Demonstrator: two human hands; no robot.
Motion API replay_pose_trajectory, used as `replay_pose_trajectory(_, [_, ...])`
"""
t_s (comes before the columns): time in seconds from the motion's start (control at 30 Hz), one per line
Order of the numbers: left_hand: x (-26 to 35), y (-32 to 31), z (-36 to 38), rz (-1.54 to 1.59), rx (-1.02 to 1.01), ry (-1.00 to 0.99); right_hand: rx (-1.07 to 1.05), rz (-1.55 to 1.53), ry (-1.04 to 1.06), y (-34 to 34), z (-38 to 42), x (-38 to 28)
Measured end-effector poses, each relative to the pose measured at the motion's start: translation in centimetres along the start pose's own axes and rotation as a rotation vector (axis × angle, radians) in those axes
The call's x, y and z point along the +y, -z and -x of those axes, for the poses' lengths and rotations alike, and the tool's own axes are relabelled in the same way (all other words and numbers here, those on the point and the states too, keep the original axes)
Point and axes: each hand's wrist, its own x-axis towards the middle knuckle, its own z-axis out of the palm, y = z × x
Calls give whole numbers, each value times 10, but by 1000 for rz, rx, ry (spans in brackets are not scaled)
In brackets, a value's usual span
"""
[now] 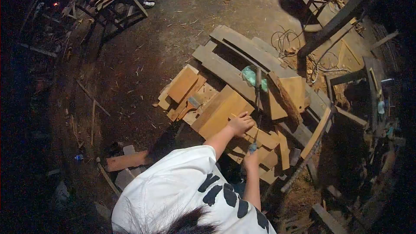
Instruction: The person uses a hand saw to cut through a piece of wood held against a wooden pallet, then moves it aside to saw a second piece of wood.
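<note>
Dirt floor [143,60] lies open to the left of a crowded pile of planks [242,60]. Left hand [240,124] reaches forward, fingers curled on a pencil over an orange-brown board [219,110] atop the pile. Right hand [251,160], lower, is clenched around a thin blue-handled tool [253,147].

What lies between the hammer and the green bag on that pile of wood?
In the head view, a broad orange-brown board lies between the hammer and the green bag, slanting across grey planks. The person's left hand rests at its near end.
</note>
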Motion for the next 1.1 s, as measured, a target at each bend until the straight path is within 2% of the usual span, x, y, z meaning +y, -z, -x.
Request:
replay_pose_trajectory(0.1, [2,17,0,57,-27,-28,2,-19,24,10,9,-16])
replay_pose_trajectory(0.23, [2,-1,1,53,74,-12,-25,23,32,14,10,-18])
replay_pose_trajectory(0.37, [2,-13,-1,3,169,5,10,-5,69,-2,-3,6])
replay_pose_trajectory(0.67, [4,-13,-1,47,139,35,22,-24,75,4,8,7])
replay_pose_trajectory(0.73, [4,-16,-2,33,127,36,63,-103,201,4,19,12])
replay_pose_trajectory(0.77, [4,-18,-2,18,117,42,64,-100,198,6,23,16])
replay_pose_trajectory(0.83, [5,-11,-2,13,112,40,-47,61,2,33,56,-24])
replay_pose_trajectory(0.9, [5,-11,-2,5,108,41,-42,47,28,35,63,-21])
replay_pose_trajectory(0.97, [4,-18,-3,0,328,11,-37,32,59,32,67,-8])
replay_pose_trajectory(1.03, [4,-18,-3,-11,335,8,32,69,105,21,67,9])
replay_pose_trajectory(1.1, [3,-17,-3,-20,341,5,-10,26,116,25,69,13])
